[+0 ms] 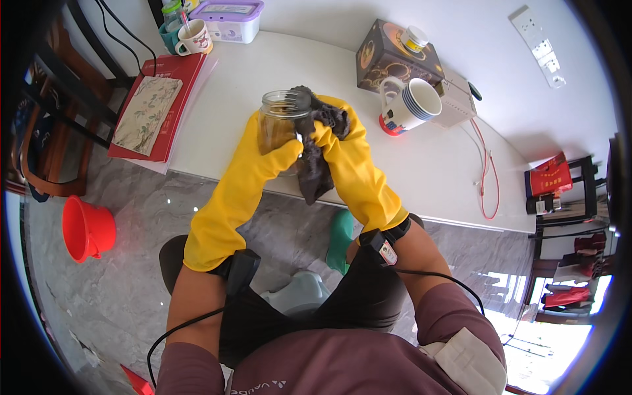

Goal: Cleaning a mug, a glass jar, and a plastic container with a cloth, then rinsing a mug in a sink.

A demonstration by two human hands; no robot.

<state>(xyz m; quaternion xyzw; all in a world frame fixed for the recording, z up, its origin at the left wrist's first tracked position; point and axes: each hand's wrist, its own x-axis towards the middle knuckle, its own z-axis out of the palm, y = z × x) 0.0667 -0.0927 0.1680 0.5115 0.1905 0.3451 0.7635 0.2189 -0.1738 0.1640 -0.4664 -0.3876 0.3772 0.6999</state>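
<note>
My left hand [276, 148], in a long yellow rubber glove, holds a clear glass jar [279, 126] upright near the table's front edge. The jar has a threaded open mouth and no lid on it. A dark grey fluffy cloth [316, 173] is bunched in my right hand [335, 131], gloved the same way. The cloth lies against the jar's right side and rim, and its lower end hangs down over the table edge. The fingers behind the jar and under the cloth are partly hidden.
On the white table [237, 69], a striped mug [412, 106], a dark patterned box [395, 59] and a red cable [484, 187] lie right. Red folders [173, 123], a cartoon mug [195, 37] and a purple-lidded tub [229, 22] are left. A red bucket [86, 229] stands on the floor.
</note>
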